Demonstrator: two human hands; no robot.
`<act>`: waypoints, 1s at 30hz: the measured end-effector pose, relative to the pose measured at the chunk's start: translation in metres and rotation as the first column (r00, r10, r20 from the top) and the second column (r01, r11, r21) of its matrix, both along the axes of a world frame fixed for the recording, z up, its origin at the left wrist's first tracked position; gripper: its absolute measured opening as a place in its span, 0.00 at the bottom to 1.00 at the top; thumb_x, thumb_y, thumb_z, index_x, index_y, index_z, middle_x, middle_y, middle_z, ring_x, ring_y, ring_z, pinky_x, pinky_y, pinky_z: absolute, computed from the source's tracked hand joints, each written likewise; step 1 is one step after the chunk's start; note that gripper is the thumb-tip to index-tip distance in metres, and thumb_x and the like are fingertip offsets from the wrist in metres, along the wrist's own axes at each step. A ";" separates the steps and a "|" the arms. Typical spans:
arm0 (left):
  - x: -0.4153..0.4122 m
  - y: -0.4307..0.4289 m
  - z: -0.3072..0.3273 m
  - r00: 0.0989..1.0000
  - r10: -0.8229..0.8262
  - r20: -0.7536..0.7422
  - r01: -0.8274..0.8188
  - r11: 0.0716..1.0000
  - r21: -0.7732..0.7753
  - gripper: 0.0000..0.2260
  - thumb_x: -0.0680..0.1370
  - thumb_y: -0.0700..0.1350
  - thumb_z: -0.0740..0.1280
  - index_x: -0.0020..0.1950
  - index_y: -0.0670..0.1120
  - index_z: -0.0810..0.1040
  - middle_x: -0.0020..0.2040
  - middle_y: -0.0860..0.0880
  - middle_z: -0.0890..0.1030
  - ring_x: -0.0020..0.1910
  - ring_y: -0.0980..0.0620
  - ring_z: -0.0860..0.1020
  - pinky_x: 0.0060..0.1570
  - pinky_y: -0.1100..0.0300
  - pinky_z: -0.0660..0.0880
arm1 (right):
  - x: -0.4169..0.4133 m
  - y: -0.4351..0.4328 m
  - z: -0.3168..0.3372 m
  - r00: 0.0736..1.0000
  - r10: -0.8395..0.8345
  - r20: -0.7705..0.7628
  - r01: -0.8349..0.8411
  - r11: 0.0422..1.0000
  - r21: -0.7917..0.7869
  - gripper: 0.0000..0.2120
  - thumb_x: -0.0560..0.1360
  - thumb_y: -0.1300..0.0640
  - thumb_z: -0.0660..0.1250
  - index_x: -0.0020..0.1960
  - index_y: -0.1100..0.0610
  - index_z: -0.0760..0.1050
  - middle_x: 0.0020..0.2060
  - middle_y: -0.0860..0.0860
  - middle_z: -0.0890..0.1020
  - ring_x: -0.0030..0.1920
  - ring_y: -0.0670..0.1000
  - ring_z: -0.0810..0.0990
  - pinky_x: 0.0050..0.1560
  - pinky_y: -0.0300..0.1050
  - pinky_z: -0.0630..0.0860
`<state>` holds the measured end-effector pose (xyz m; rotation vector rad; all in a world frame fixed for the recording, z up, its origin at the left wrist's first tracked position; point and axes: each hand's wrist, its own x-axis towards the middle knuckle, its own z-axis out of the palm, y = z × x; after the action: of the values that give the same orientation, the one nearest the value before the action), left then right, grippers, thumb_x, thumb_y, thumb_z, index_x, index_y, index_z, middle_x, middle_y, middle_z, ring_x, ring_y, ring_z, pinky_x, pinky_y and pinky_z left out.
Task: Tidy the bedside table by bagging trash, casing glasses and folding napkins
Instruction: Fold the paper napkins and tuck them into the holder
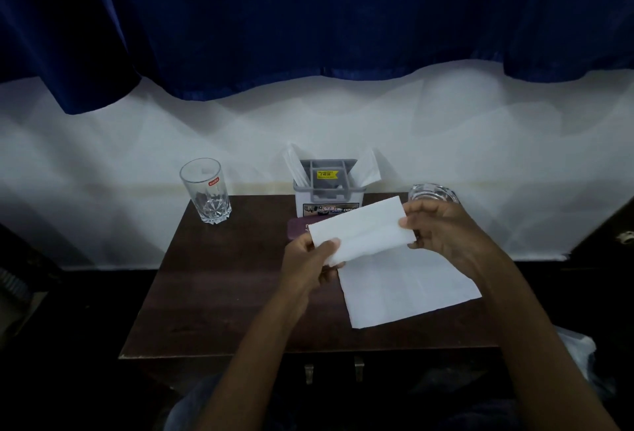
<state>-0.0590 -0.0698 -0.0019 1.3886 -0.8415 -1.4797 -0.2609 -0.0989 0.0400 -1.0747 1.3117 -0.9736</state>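
I hold a folded white napkin [360, 231] above the dark wooden bedside table [212, 286]. My left hand [308, 266] pinches its lower left corner. My right hand [442, 228] pinches its right edge. A second white napkin [408, 290] lies unfolded flat on the table beneath it. Behind the held napkin lies a maroon glasses case [297, 227], mostly hidden. A grey napkin holder [326, 187] with white napkins stands at the table's back edge.
A clear drinking glass [206, 190] stands upright at the table's back left corner. A glass ashtray [432, 193] sits at the back right, partly behind my right hand. A white plastic bag [579, 355] hangs off the table's right side. A blue curtain [308, 19] hangs behind.
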 end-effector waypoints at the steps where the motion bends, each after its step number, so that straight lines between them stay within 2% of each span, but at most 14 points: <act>1: -0.001 0.000 0.000 1.000 0.003 0.016 -0.003 1.000 -0.013 0.10 0.76 0.40 0.67 0.57 0.42 0.75 0.43 0.47 0.80 0.32 0.55 0.78 0.27 0.68 0.74 | -0.001 0.000 -0.002 0.999 0.031 -0.008 -0.031 0.999 0.024 0.07 0.71 0.69 0.67 0.42 0.59 0.78 0.38 0.54 0.82 0.36 0.50 0.81 0.31 0.38 0.79; 4: -0.002 -0.001 0.000 0.999 0.032 0.007 -0.032 0.999 -0.027 0.10 0.76 0.40 0.67 0.56 0.42 0.76 0.43 0.47 0.80 0.33 0.54 0.76 0.25 0.68 0.72 | -0.003 -0.002 -0.004 0.999 0.032 0.024 -0.034 0.997 0.070 0.04 0.71 0.70 0.67 0.44 0.65 0.77 0.40 0.57 0.82 0.34 0.50 0.82 0.32 0.39 0.80; 7: -0.001 -0.003 -0.001 0.994 0.086 -0.069 -0.085 0.996 0.008 0.09 0.74 0.37 0.68 0.55 0.39 0.78 0.38 0.46 0.80 0.27 0.57 0.76 0.24 0.69 0.71 | -0.006 -0.005 -0.005 0.993 -0.075 0.092 0.067 0.994 0.084 0.09 0.70 0.71 0.67 0.50 0.70 0.75 0.42 0.60 0.80 0.31 0.51 0.82 0.30 0.37 0.79; 11: 0.005 -0.005 -0.002 0.953 0.205 -0.224 -0.191 0.978 0.083 0.06 0.73 0.36 0.70 0.49 0.41 0.79 0.31 0.49 0.81 0.25 0.60 0.77 0.25 0.68 0.74 | -0.005 -0.003 -0.007 0.971 -0.165 0.173 0.143 0.981 0.130 0.04 0.69 0.73 0.67 0.43 0.67 0.76 0.38 0.60 0.80 0.28 0.51 0.82 0.29 0.37 0.78; 15: 0.015 -0.008 0.004 0.922 0.268 -0.279 -0.257 0.963 0.074 0.03 0.76 0.40 0.66 0.48 0.45 0.78 0.40 0.49 0.82 0.34 0.57 0.79 0.30 0.67 0.74 | 0.007 -0.008 -0.004 0.942 -0.223 0.253 0.200 0.973 0.113 0.04 0.71 0.73 0.65 0.41 0.66 0.76 0.37 0.59 0.81 0.31 0.52 0.81 0.32 0.38 0.80; 19: 0.020 -0.008 0.008 0.928 0.263 -0.265 -0.254 0.965 0.070 0.04 0.77 0.42 0.64 0.46 0.48 0.77 0.42 0.51 0.82 0.36 0.57 0.77 0.33 0.65 0.71 | 0.026 -0.045 0.009 0.935 -0.276 0.222 0.282 0.959 0.003 0.06 0.72 0.74 0.64 0.38 0.67 0.73 0.30 0.58 0.80 0.27 0.50 0.81 0.30 0.37 0.79; 20: 0.019 -0.008 0.010 0.934 0.247 -0.259 -0.237 0.969 0.071 0.04 0.77 0.41 0.63 0.46 0.48 0.77 0.41 0.51 0.82 0.36 0.57 0.77 0.33 0.66 0.71 | 0.030 -0.059 0.014 0.937 -0.292 0.191 0.306 0.951 -0.048 0.06 0.71 0.75 0.64 0.37 0.67 0.73 0.28 0.56 0.80 0.25 0.49 0.80 0.29 0.37 0.79; 22: 0.018 -0.009 0.011 0.948 0.216 -0.235 -0.208 0.976 0.060 0.05 0.77 0.41 0.63 0.47 0.48 0.77 0.41 0.51 0.82 0.36 0.57 0.77 0.33 0.66 0.71 | 0.037 -0.087 0.025 0.948 -0.318 0.024 0.317 0.931 -0.184 0.04 0.70 0.73 0.67 0.40 0.67 0.75 0.27 0.54 0.79 0.25 0.48 0.80 0.27 0.35 0.78; 23: 0.017 -0.010 0.010 0.954 0.205 -0.218 -0.199 0.979 0.051 0.05 0.76 0.40 0.63 0.46 0.48 0.78 0.41 0.51 0.82 0.36 0.57 0.77 0.33 0.66 0.71 | 0.042 -0.100 0.031 0.943 -0.321 -0.083 0.292 0.922 -0.254 0.03 0.70 0.71 0.68 0.43 0.67 0.76 0.30 0.55 0.79 0.29 0.50 0.80 0.26 0.34 0.77; 25: 0.017 -0.011 0.009 0.964 0.197 -0.178 -0.194 0.981 0.034 0.05 0.76 0.40 0.63 0.45 0.49 0.77 0.42 0.51 0.82 0.36 0.57 0.77 0.33 0.66 0.71 | 0.049 -0.123 0.039 0.901 -0.325 -0.288 0.204 0.902 -0.381 0.09 0.70 0.69 0.69 0.49 0.68 0.78 0.39 0.57 0.79 0.38 0.55 0.79 0.26 0.32 0.76; 27: 0.016 -0.011 0.008 0.972 0.183 -0.145 -0.182 0.983 0.021 0.05 0.75 0.40 0.63 0.46 0.48 0.78 0.41 0.52 0.82 0.36 0.57 0.77 0.33 0.67 0.71 | 0.059 -0.142 0.044 0.798 -0.350 -0.490 0.089 0.873 -0.479 0.12 0.71 0.68 0.69 0.53 0.69 0.78 0.45 0.59 0.81 0.44 0.56 0.79 0.33 0.35 0.78; 29: 0.015 -0.012 0.007 0.977 0.168 -0.134 -0.167 0.986 0.017 0.06 0.76 0.40 0.63 0.48 0.47 0.78 0.40 0.53 0.82 0.35 0.58 0.77 0.32 0.68 0.71 | 0.069 -0.156 0.046 0.670 -0.356 -0.651 -0.038 0.859 -0.510 0.11 0.71 0.67 0.67 0.53 0.67 0.79 0.50 0.61 0.82 0.49 0.58 0.80 0.46 0.41 0.75; 30: 0.015 -0.012 0.007 0.978 0.162 -0.133 -0.161 0.987 0.019 0.06 0.76 0.40 0.63 0.49 0.47 0.78 0.40 0.53 0.82 0.35 0.58 0.77 0.31 0.68 0.71 | 0.074 -0.162 0.047 0.623 -0.350 -0.700 -0.086 0.858 -0.506 0.11 0.72 0.67 0.66 0.53 0.67 0.80 0.51 0.61 0.83 0.51 0.59 0.80 0.48 0.42 0.72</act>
<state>-0.0440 -0.0816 0.0048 1.3151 -0.6243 -1.4337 -0.1872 -0.2605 0.0872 -1.9843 1.9212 -1.0256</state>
